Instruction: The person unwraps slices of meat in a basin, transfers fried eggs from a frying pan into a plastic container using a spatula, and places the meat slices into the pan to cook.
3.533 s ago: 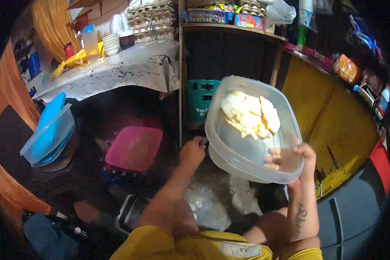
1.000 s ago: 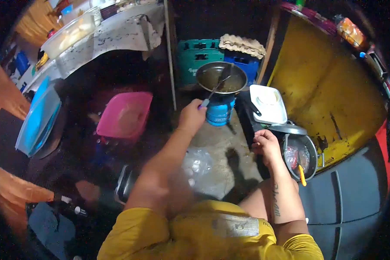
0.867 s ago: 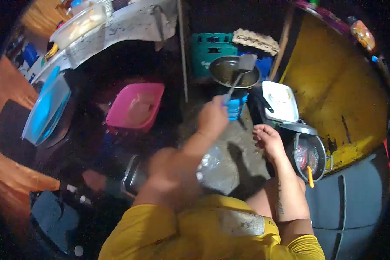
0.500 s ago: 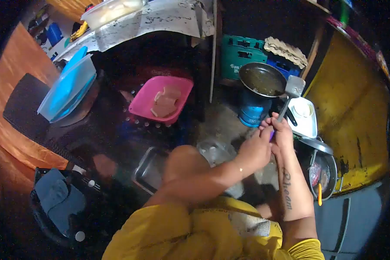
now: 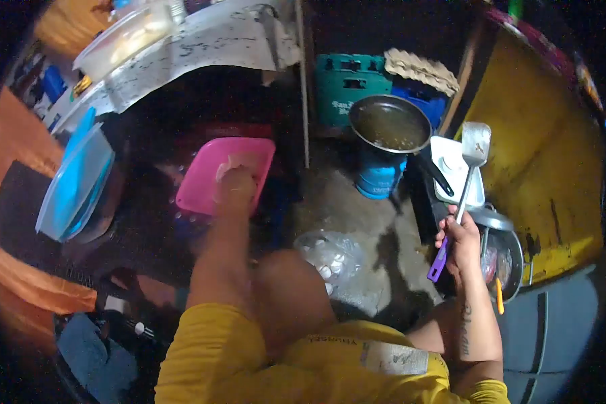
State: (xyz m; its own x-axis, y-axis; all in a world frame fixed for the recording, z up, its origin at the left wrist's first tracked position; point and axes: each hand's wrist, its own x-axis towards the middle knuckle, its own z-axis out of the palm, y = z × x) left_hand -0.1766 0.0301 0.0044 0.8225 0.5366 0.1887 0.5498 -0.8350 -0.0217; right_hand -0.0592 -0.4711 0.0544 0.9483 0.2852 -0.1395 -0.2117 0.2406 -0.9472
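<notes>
The likeliest trouble is at the pan (image 5: 365, 113): it sits on top of a small blue canister (image 5: 377, 183), and its long handle (image 5: 442, 180) juts over the white tray (image 5: 477, 196), close to the spatula (image 5: 476, 148). A careless swing of the right hand (image 5: 463, 244) could catch that handle and slop the liquid inside, which may well be hot. The spatula's blade, raised over the tray's edge, might also drip there.

That right hand grips the spatula near its purple handle. The left hand (image 5: 238, 187) is down inside the pink basin (image 5: 196, 180), by some pale pinkish pieces (image 5: 234, 161); it is blurred, so I can't tell whether it grasps any. Leaning on the rim could tilt the basin, since what supports it is too dark to judge.

The pan holds thin, brownish liquid with bits in it. Beside the tray, a deep pot (image 5: 518, 268) contains something in clear plastic, with an orange handle (image 5: 499, 296) sticking out. A clear tub (image 5: 99, 62) of pale food stands on the table (image 5: 202, 47).
</notes>
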